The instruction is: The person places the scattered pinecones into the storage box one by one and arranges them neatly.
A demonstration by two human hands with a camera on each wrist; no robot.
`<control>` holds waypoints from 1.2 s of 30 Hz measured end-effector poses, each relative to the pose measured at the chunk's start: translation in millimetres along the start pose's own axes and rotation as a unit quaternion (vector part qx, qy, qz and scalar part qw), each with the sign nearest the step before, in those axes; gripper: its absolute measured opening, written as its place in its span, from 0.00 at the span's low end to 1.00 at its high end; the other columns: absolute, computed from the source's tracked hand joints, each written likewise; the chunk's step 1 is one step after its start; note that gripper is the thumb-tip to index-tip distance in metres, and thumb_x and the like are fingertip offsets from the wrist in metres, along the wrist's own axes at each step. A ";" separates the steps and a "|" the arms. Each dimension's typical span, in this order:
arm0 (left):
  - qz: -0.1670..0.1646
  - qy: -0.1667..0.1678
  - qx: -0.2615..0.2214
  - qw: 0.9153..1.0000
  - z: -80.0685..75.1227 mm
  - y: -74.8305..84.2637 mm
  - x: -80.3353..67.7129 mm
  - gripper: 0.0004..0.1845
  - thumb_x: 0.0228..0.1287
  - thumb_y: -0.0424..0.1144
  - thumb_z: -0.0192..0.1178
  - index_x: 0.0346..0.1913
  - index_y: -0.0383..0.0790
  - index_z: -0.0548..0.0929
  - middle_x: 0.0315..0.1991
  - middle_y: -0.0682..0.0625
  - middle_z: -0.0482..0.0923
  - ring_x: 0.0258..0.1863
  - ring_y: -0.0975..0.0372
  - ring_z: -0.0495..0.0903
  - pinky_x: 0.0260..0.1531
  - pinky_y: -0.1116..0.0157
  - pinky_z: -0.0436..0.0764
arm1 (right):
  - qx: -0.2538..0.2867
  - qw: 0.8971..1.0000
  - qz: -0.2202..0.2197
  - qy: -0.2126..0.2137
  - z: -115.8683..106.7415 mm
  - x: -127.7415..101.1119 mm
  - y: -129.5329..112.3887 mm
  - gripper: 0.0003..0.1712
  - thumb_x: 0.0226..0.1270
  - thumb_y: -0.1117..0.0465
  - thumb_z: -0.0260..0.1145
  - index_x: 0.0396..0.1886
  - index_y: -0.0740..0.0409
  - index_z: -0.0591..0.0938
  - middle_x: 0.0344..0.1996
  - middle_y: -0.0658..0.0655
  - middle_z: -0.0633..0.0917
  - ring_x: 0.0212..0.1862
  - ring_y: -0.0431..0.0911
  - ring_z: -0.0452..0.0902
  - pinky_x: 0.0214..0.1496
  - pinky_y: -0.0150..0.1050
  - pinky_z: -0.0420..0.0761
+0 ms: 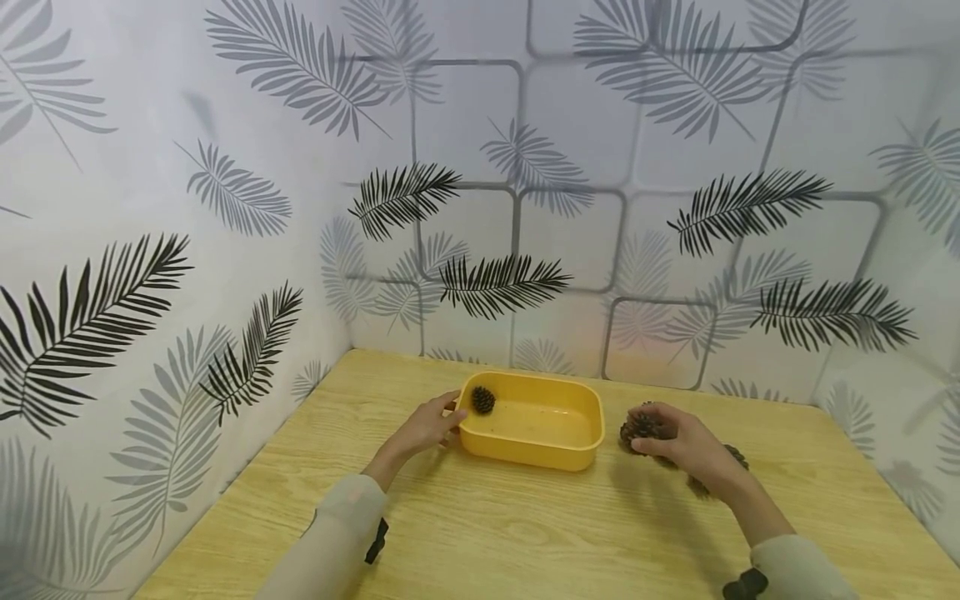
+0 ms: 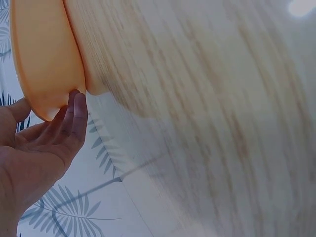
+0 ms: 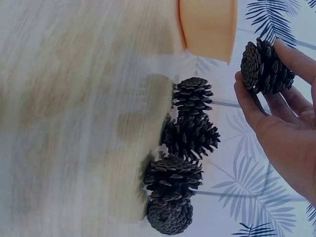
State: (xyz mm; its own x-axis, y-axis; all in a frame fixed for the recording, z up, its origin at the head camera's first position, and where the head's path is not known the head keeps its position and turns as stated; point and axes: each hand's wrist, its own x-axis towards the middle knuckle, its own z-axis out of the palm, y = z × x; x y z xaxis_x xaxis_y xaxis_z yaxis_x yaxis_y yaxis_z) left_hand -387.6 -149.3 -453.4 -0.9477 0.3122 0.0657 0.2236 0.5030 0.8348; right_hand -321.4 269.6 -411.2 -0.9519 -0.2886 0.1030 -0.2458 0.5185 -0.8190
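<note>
A yellow rectangular plastic tub (image 1: 525,452) stands on the table, with one pine cone (image 1: 483,400) in its left end. My left hand (image 1: 427,425) holds the tub's left end, thumb by the rim and fingers against the outer wall, as the left wrist view shows with the same hand (image 2: 49,143). Right of the tub, my right hand (image 1: 693,446) grips another pine cone (image 3: 266,66) between thumb and fingers, lifted above the table. Below that hand in the right wrist view, several more pine cones (image 3: 190,136) sit in a row on the table, partly hidden by the hand in the head view.
The wood-grain table (image 1: 480,533) runs back to a wall (image 1: 570,242) with leaf patterns, and a second leaf-patterned wall (image 1: 150,275) borders it on the left. Dark bands (image 1: 377,542) are strapped at the wrists.
</note>
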 end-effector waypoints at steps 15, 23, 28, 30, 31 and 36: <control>0.004 0.005 -0.006 1.000 1.9 -5.3 1.7 0.30 0.84 0.41 0.51 0.81 0.33 0.60 0.68 0.31 0.73 0.50 0.47 0.86 0.45 0.51 0.86 | -0.002 0.999 -0.045 0.015 2.7 4.9 -17.4 0.33 0.75 0.54 0.70 0.74 0.58 0.72 0.69 0.67 0.76 0.65 0.62 0.77 0.66 0.59 0.77; -0.001 0.006 -0.010 1.000 2.1 -3.6 1.3 0.30 0.84 0.40 0.51 0.81 0.34 0.60 0.70 0.30 0.70 0.51 0.46 0.86 0.45 0.51 0.86 | 0.019 0.999 -0.043 0.014 4.9 7.2 -20.7 0.34 0.75 0.54 0.70 0.75 0.56 0.71 0.70 0.65 0.75 0.69 0.62 0.74 0.67 0.57 0.77; -0.003 0.005 -0.015 1.000 1.1 -3.3 1.5 0.30 0.84 0.41 0.51 0.81 0.35 0.59 0.70 0.31 0.70 0.50 0.48 0.86 0.45 0.52 0.87 | 0.020 0.998 -0.057 0.022 8.5 12.4 -25.4 0.33 0.74 0.55 0.71 0.74 0.56 0.73 0.70 0.65 0.76 0.68 0.63 0.75 0.62 0.50 0.82; -0.004 0.005 -0.018 1.000 1.2 -3.8 1.3 0.30 0.84 0.41 0.51 0.81 0.35 0.59 0.71 0.31 0.70 0.51 0.47 0.85 0.46 0.51 0.87 | 0.023 0.998 -0.059 0.023 11.1 15.8 -26.5 0.33 0.73 0.55 0.71 0.74 0.55 0.73 0.69 0.65 0.76 0.67 0.63 0.75 0.59 0.47 0.83; -0.003 0.006 -0.018 1.000 1.4 -4.3 0.9 0.30 0.84 0.41 0.51 0.81 0.34 0.59 0.71 0.31 0.70 0.51 0.47 0.85 0.46 0.51 0.87 | 0.027 0.998 -0.060 0.022 12.6 17.6 -26.9 0.33 0.73 0.56 0.71 0.74 0.55 0.73 0.69 0.65 0.76 0.67 0.63 0.75 0.58 0.46 0.84; -0.001 0.004 -0.022 1.000 2.3 -3.9 -1.1 0.31 0.84 0.42 0.51 0.81 0.34 0.60 0.70 0.31 0.70 0.51 0.46 0.85 0.46 0.51 0.87 | 0.036 0.997 -0.062 0.020 19.1 24.3 -32.5 0.32 0.73 0.57 0.71 0.73 0.55 0.74 0.69 0.65 0.76 0.67 0.64 0.75 0.61 0.53 0.82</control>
State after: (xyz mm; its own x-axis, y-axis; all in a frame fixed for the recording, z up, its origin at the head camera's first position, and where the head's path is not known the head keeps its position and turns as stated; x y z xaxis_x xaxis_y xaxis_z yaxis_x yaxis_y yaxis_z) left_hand -386.9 -149.8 -458.0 -0.9499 0.3050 0.0689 0.2123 0.4673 0.8582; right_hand -333.1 230.3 -392.8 -0.9219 -0.3143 0.2264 -0.3491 0.4207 -0.8374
